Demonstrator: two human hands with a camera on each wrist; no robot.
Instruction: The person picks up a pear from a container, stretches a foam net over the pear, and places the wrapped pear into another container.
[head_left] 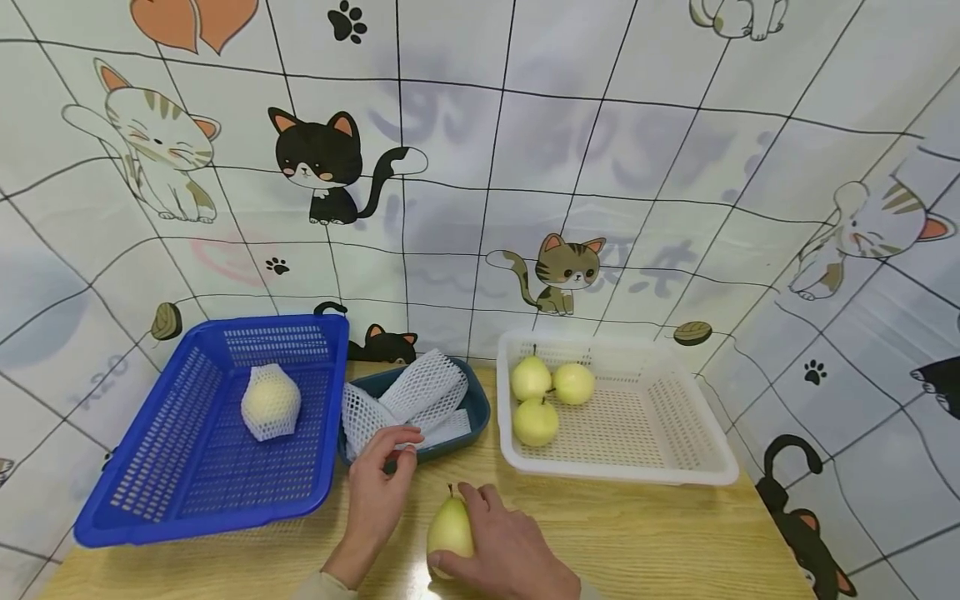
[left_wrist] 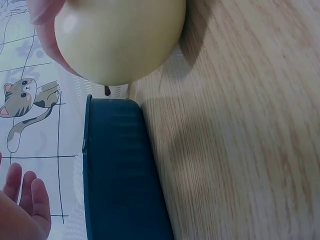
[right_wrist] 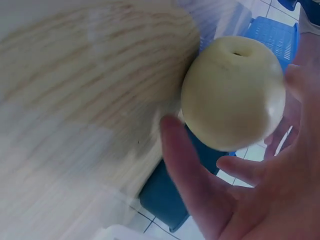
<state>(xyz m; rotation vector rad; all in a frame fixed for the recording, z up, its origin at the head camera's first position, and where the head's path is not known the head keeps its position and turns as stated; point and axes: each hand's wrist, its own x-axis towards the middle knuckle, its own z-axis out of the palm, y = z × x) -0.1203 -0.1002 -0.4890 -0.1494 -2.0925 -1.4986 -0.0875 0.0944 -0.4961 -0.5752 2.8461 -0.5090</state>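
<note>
My right hand (head_left: 517, 546) curls around a yellow-green pear (head_left: 448, 533) low over the wooden table, the thumb across its near end; the stem points toward the back. The right wrist view shows this pear (right_wrist: 232, 95) close up, between thumb and fingers. Above the front rim of a small dark teal tray (head_left: 476, 417) is my left hand (head_left: 378, 492), its fingers loosely bent and holding nothing. White foam net sleeves (head_left: 427, 387) lie heaped in that tray. In the left wrist view the left hand (left_wrist: 27, 205) is apart from the pear.
On the left stands a blue basket (head_left: 217, 517) containing one pear in a foam net (head_left: 271, 402). A white basket (head_left: 622, 475) on the right holds three bare pears (head_left: 536, 422) in its left part. Behind them hangs a cat-print sheet (head_left: 450, 167).
</note>
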